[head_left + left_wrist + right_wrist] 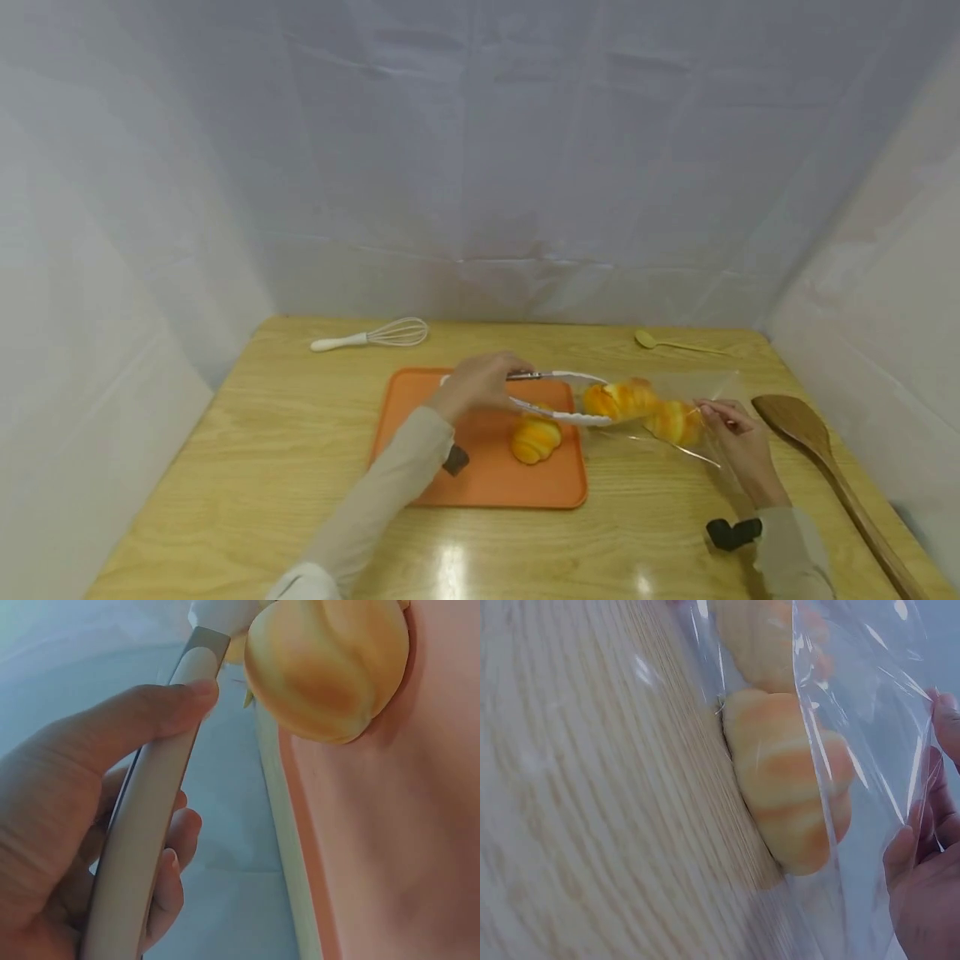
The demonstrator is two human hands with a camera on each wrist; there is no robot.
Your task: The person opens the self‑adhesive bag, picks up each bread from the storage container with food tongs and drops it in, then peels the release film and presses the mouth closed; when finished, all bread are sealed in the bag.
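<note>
My left hand (480,385) grips a pair of tongs (142,817) with white tips, thumb laid along one arm. The tongs' arms are spread, with their tips at either side of a croissant's (618,398) left end; whether they touch it I cannot tell. That croissant and a second croissant (784,780) lie in a clear plastic bag (877,787). At the bag's right part, my right hand (738,442) pinches the film between thumb and fingers. Another croissant (536,438) rests on the orange tray (480,492), below the tongs in the head view.
On the wooden table (247,467), a whisk (375,335) lies at the back left and a small yellow spoon (675,343) at the back right. A wooden turner (832,467) lies along the right edge, close to my right hand. Pale cloth (480,167) hangs behind.
</note>
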